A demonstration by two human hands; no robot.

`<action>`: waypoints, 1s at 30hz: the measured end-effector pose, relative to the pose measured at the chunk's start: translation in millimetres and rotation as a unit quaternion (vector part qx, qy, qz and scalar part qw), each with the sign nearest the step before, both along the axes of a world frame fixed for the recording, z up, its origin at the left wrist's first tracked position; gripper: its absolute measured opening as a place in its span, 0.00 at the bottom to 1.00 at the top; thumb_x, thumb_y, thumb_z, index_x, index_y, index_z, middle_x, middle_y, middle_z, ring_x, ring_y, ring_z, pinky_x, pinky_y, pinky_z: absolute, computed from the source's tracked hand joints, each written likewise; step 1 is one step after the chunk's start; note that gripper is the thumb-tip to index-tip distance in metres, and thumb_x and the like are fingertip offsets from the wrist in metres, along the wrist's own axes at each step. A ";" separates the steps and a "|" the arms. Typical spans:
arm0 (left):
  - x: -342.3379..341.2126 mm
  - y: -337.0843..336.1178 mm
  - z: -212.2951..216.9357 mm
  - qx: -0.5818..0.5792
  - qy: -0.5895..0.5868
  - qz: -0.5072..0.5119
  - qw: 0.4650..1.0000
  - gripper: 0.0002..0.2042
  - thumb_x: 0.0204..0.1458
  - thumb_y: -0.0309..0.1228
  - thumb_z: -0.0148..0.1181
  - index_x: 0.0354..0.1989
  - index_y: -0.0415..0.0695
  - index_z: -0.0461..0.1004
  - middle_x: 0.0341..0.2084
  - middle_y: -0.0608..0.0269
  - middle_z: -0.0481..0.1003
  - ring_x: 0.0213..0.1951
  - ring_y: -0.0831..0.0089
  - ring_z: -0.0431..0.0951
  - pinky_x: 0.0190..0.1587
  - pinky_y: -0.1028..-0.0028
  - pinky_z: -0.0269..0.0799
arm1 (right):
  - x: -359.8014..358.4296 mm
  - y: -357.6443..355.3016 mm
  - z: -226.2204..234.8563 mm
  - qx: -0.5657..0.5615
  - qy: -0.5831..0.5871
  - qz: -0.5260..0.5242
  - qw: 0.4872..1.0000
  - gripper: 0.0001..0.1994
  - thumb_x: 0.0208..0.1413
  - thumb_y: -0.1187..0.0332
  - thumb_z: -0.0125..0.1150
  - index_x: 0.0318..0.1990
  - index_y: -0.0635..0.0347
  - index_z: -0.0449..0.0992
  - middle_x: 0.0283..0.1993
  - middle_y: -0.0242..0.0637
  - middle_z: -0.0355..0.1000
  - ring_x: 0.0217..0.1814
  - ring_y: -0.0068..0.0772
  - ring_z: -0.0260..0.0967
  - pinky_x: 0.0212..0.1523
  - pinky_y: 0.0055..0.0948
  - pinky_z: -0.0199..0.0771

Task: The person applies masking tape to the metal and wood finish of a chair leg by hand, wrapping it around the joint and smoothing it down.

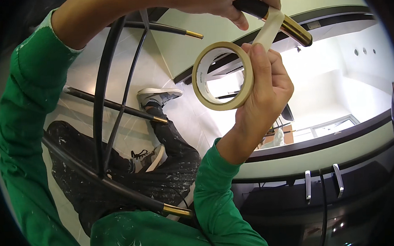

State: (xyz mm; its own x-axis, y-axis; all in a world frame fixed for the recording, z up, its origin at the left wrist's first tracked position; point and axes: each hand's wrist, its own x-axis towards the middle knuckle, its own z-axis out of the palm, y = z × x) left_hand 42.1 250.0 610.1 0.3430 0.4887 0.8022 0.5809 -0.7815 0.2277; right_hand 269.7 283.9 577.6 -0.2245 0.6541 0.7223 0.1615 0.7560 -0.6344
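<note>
My right hand (268,82) grips a roll of cream masking tape (200,85), thumb along its side. From the roll a strip of tape (270,29) stretches up to a black leg with a gold tip (297,30), where it lies across the border of black and gold. At the top of the view my left hand (227,7) is closed around the black part of that leg, fingertips beside the tape. The leg appears to belong to a black metal furniture frame (103,92), tilted over my lap, whose other legs also end in gold. The joint between them is hidden.
My legs in dark, paint-spotted trousers (164,168) and grey shoes (158,96) are on the pale tiled floor (192,119). On the right are a glossy dark cabinet (275,212) with silver handles (308,186) and a bright mirror-like panel (322,82). A thin black cable (325,214) hangs there.
</note>
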 end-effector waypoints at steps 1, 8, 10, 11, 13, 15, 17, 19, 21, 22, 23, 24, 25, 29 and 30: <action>-1.4 0.3 1.1 -0.012 -0.003 -0.004 1.000 0.25 0.57 0.27 0.71 0.63 0.34 0.75 0.51 0.38 0.82 0.50 0.47 0.86 0.55 0.62 0.81 | -0.2 -1.0 2.1 0.006 -0.005 0.008 1.000 0.10 0.64 0.70 0.71 0.36 0.70 0.86 0.38 0.35 0.77 0.36 0.19 0.72 0.36 0.21 0.70; 2.0 -5.3 2.7 0.003 0.025 0.016 1.000 0.24 0.58 0.30 0.71 0.62 0.35 0.76 0.48 0.39 0.83 0.47 0.50 0.87 0.53 0.63 0.81 | -2.0 -15.8 13.8 0.020 0.031 0.034 0.999 0.13 0.66 0.68 0.70 0.31 0.70 0.82 0.35 0.34 0.78 0.29 0.15 0.70 0.31 0.18 0.65; -2.5 -7.6 10.7 -0.052 0.033 0.005 0.998 0.24 0.58 0.30 0.71 0.62 0.35 0.76 0.48 0.39 0.83 0.46 0.50 0.87 0.52 0.63 0.81 | -3.2 -13.1 11.6 0.010 0.015 0.053 0.998 0.14 0.66 0.68 0.70 0.29 0.69 0.81 0.35 0.34 0.78 0.29 0.15 0.70 0.30 0.18 0.65; -3.2 -7.0 13.6 -0.079 0.036 0.004 0.996 0.24 0.58 0.30 0.71 0.62 0.35 0.76 0.47 0.39 0.83 0.45 0.50 0.87 0.51 0.63 0.81 | -4.7 -10.7 7.8 -0.001 0.023 0.042 0.999 0.15 0.67 0.69 0.70 0.28 0.69 0.80 0.34 0.33 0.78 0.28 0.14 0.69 0.30 0.18 0.64; -2.6 -4.6 16.3 -0.114 0.041 0.005 0.993 0.24 0.58 0.30 0.70 0.62 0.35 0.75 0.47 0.39 0.83 0.44 0.49 0.87 0.51 0.62 0.81 | -5.6 -3.5 3.9 -0.006 0.028 0.054 0.998 0.15 0.67 0.69 0.69 0.28 0.69 0.80 0.33 0.33 0.78 0.28 0.14 0.68 0.30 0.18 0.64; 0.4 -1.1 13.9 -0.095 0.038 0.011 0.995 0.23 0.58 0.30 0.70 0.61 0.34 0.75 0.47 0.40 0.83 0.44 0.49 0.87 0.50 0.62 0.81 | -4.1 2.1 1.3 -0.013 0.026 0.055 0.998 0.15 0.67 0.67 0.70 0.28 0.69 0.81 0.32 0.32 0.77 0.28 0.14 0.68 0.30 0.18 0.63; 2.8 0.5 11.6 -0.059 0.029 0.017 0.998 0.23 0.58 0.29 0.70 0.61 0.34 0.76 0.47 0.40 0.84 0.44 0.49 0.86 0.51 0.63 0.80 | -3.5 10.3 0.0 -0.007 0.012 0.030 0.999 0.16 0.66 0.65 0.72 0.29 0.68 0.81 0.32 0.32 0.77 0.28 0.14 0.68 0.30 0.18 0.63; 2.9 -1.3 10.2 -0.056 0.031 0.019 0.998 0.22 0.58 0.29 0.70 0.60 0.34 0.76 0.47 0.40 0.84 0.45 0.50 0.86 0.53 0.63 0.80 | -3.8 19.0 -0.9 0.006 -0.003 0.006 1.000 0.17 0.64 0.62 0.74 0.30 0.68 0.82 0.31 0.32 0.77 0.29 0.15 0.68 0.31 0.19 0.64; 1.3 -3.8 13.0 -0.088 0.036 0.023 0.995 0.21 0.59 0.28 0.70 0.59 0.33 0.76 0.47 0.40 0.84 0.46 0.50 0.86 0.54 0.64 0.79 | -2.4 24.6 -0.8 0.015 -0.006 0.013 1.000 0.17 0.64 0.61 0.74 0.29 0.67 0.82 0.31 0.32 0.77 0.29 0.15 0.68 0.32 0.19 0.64; 0.3 -5.3 17.7 -0.112 0.038 0.028 0.993 0.21 0.59 0.28 0.69 0.58 0.33 0.76 0.47 0.40 0.84 0.46 0.50 0.86 0.54 0.65 0.79 | -1.9 26.8 -0.9 0.014 -0.007 0.009 1.000 0.17 0.64 0.61 0.74 0.29 0.67 0.82 0.31 0.32 0.78 0.29 0.16 0.68 0.32 0.20 0.65; 1.8 -4.1 15.0 -0.093 0.038 0.026 0.995 0.20 0.59 0.27 0.69 0.58 0.33 0.76 0.46 0.40 0.84 0.46 0.50 0.86 0.54 0.64 0.79 | -1.5 28.6 -0.5 0.017 -0.010 0.009 1.000 0.17 0.64 0.61 0.74 0.29 0.67 0.82 0.31 0.31 0.78 0.30 0.16 0.68 0.32 0.20 0.65; 1.5 -3.9 16.2 -0.074 0.038 0.024 0.996 0.19 0.59 0.27 0.69 0.57 0.33 0.77 0.46 0.40 0.84 0.45 0.50 0.86 0.53 0.64 0.78 | -1.2 29.7 -0.4 0.020 -0.012 0.009 1.000 0.17 0.64 0.61 0.74 0.29 0.67 0.82 0.31 0.31 0.78 0.30 0.16 0.69 0.33 0.20 0.66; 6.7 -3.2 6.7 -0.011 0.034 0.015 0.999 0.19 0.59 0.26 0.69 0.57 0.32 0.77 0.46 0.40 0.84 0.45 0.50 0.86 0.53 0.64 0.78 | -1.1 30.4 -0.1 0.022 -0.013 0.010 1.000 0.17 0.64 0.61 0.74 0.29 0.66 0.82 0.31 0.31 0.78 0.30 0.16 0.69 0.33 0.21 0.66; 7.3 -0.4 8.4 -0.019 0.043 0.014 0.999 0.18 0.59 0.26 0.69 0.55 0.32 0.77 0.44 0.41 0.84 0.42 0.51 0.86 0.50 0.62 0.78 | -0.9 27.8 1.5 0.012 -0.011 0.012 1.000 0.16 0.64 0.63 0.74 0.30 0.66 0.81 0.30 0.31 0.78 0.28 0.14 0.68 0.31 0.18 0.65; 3.8 -0.8 12.4 -0.043 0.048 0.014 0.998 0.18 0.59 0.27 0.69 0.55 0.32 0.77 0.43 0.42 0.84 0.42 0.51 0.86 0.49 0.62 0.78 | -0.7 25.7 2.2 0.000 -0.005 0.020 1.000 0.15 0.64 0.63 0.73 0.31 0.66 0.81 0.29 0.31 0.78 0.27 0.14 0.67 0.30 0.17 0.64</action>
